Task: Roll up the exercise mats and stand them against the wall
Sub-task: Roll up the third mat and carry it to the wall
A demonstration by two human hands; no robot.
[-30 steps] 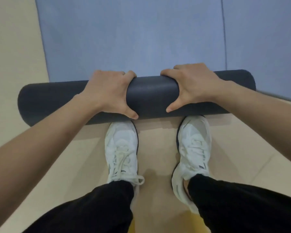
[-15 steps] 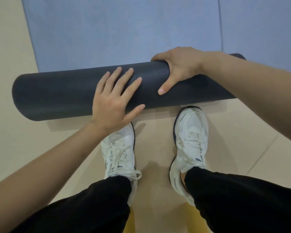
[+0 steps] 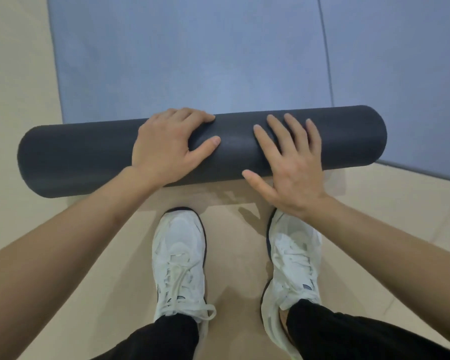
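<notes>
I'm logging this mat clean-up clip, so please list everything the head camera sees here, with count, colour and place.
dark grey rolled foam mat: one, dark grey, lying crosswise just ahead of the shoes.
flat blue foam mat: one, blue, spread beyond the roll.
second blue foam mat: one, blue, flat, adjoining on the right.
beige tiled floor: one, beige, under everything.
white lace-up sneakers: two, white, bottom centre.
black trouser legs: two, black, bottom edge.
left hand: one, fingers curled over the roll's top.
right hand: one, fingers straight and spread, pressing the roll.
</notes>
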